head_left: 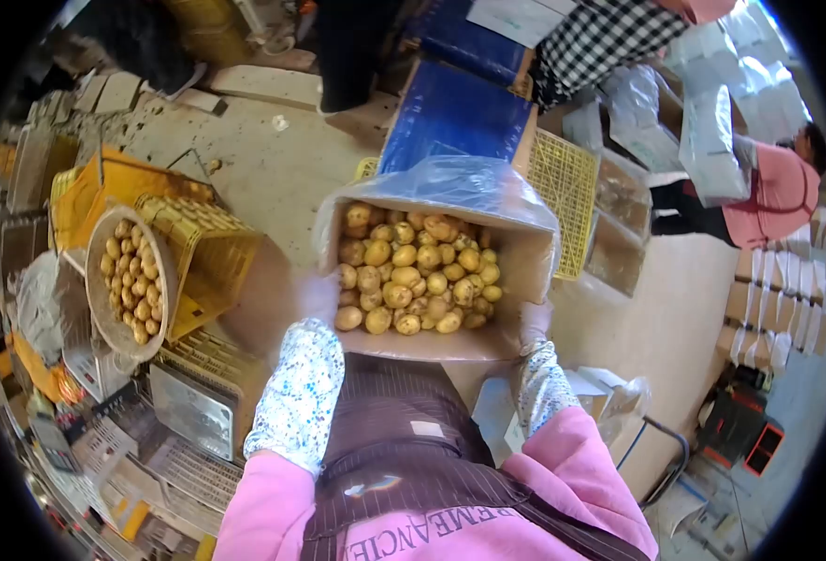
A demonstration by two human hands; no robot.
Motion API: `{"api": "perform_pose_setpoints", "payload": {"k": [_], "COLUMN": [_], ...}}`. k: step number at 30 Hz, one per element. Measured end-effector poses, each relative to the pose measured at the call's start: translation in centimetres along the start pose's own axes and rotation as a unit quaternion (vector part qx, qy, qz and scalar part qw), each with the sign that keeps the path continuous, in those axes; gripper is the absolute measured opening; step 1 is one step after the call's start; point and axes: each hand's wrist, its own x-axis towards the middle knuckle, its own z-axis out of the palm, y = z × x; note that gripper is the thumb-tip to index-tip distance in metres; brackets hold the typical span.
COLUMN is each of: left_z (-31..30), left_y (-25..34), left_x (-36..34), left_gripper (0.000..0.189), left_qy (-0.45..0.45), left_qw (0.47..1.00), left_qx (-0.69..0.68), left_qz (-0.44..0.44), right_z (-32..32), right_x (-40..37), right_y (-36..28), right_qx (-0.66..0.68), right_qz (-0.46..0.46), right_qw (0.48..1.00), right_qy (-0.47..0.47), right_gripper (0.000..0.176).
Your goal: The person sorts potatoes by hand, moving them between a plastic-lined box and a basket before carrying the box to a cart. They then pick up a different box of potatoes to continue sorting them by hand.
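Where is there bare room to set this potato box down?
Bare concrete between the yellow crates and the blue cartons; a bare tan surface right of the box, before the stacked cartons. Lower left, around the potato basket and metal trays, is crowded.

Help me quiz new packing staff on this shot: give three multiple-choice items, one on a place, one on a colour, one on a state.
1. Where is the round basin of potatoes?
A. left of the cardboard box
B. inside it
C. right of it

2. What colour is the plastic crate beside the basin?
A. green
B. yellow
C. black

3. How is the cardboard box held?
A. by one hand alone
B. it rests on the floor
C. by the left hand and right hand

Answers:
1 A: the basin sits at the far left of the view.
2 B: its lattice walls are yellow.
3 C: a hand grips each side of the open box, which is full of potatoes.
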Motion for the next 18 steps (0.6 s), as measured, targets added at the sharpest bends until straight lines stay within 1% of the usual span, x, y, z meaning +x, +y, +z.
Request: {"api": "perform_pose_setpoints", "payload": {"k": [1, 2, 3, 5, 6, 7, 8, 9, 10, 11, 12, 13, 14, 15, 16, 17, 18], "left_z": [-0.3, -0.8, -1.1, -0.6, 0.9, -0.1, -1.3, -2.6, -5.0, -7.1, -8.1, -9.0, -10.4, -11.9, -13.3, -14.7, -15.9], "left_y": [-0.1, -0.2, -1.6, -5.7, -10.2, -12.5, -14.7, -16.6, -16.8, -17.2, -20.7, -24.2, -26.2, -28.3, -30.7, -33.5, -36.4], "left_x": [-0.7, -1.7, -2.5, -3.7, -3.7, -5.4, -7.2, -9.0, -11.5, -13.8, -15.3, -16.8, -18.4, -19.9, -21.3, -22.4, -23.3], "left_gripper": [0.037, 0.04, 0.04, 0.036, 0.025, 0.025, 0.021, 0.017, 0.022, 0.027, 0.028, 0.028, 0.028, 0.028, 0.028, 0.028, 0.027], "left_qy": [-0.015, -0.007, 0.0, -0.017, 0.026, 0.038, 0.034, 0.03, 0.077, 0.126, 0.108, 0.091, 0.11, 0.138, 0.165, 0.181, 0.192], "left_qw": [1.0, 0.999, 0.998, 0.988, 0.985, 0.983, 0.986, 0.989, 0.962, 0.917, 0.908, 0.894, 0.885, 0.838, 0.784, 0.772, 0.78], "left_qx": [-0.001, 0.025, 0.012, -0.121, -0.161, -0.164, -0.144, -0.125, -0.234, -0.341, -0.345, -0.351, -0.359, -0.433, -0.502, -0.508, -0.493], "left_qz": [-0.014, -0.043, -0.056, -0.093, -0.065, -0.076, -0.073, -0.069, -0.118, -0.161, -0.212, -0.264, -0.273, -0.301, -0.326, -0.336, -0.333], "right_z": [0.3, 0.2, -0.2, -1.0, -2.6, -2.9, -2.9, -2.8, -2.4, -1.0, 0.8, 2.6, 4.0, 5.7, 5.7, 5.6, 5.7], "right_x": [1.7, 2.0, 1.4, 0.0, -1.8, -3.2, -4.7, -6.1, -7.5, -8.3, -9.0, -10.1, -12.8, -15.3, -20.0, -24.7, -28.6], "right_y": [2.9, 4.5, 4.2, 1.8, -0.4, -1.4, -2.0, -2.8, -3.9, -3.5, -2.4, -2.1, -2.9, -4.1, -6.9, -8.7, -9.6], "right_qx": [-0.069, -0.141, -0.148, -0.097, -0.027, -0.031, 0.023, 0.078, 0.015, 0.013, -0.079, -0.169, -0.232, -0.235, -0.199, -0.165, -0.168], "right_qz": [-0.075, -0.149, -0.166, -0.113, -0.08, -0.091, -0.098, -0.105, -0.114, -0.128, -0.178, -0.232, -0.237, -0.258, -0.266, -0.267, -0.283], "right_qw": [0.994, 0.975, 0.971, 0.988, 0.991, 0.989, 0.982, 0.97, 0.969, 0.964, 0.953, 0.929, 0.924, 0.914, 0.905, 0.892, 0.883], "right_qy": [-0.04, -0.081, -0.087, -0.039, -0.103, -0.116, -0.16, -0.203, -0.22, -0.231, -0.233, -0.233, -0.193, -0.205, -0.266, -0.325, -0.334], "right_gripper": [0.023, 0.024, 0.024, 0.027, 0.028, 0.028, 0.021, 0.019, 0.022, 0.022, 0.022, 0.023, 0.023, 0.023, 0.023, 0.022, 0.022]}}
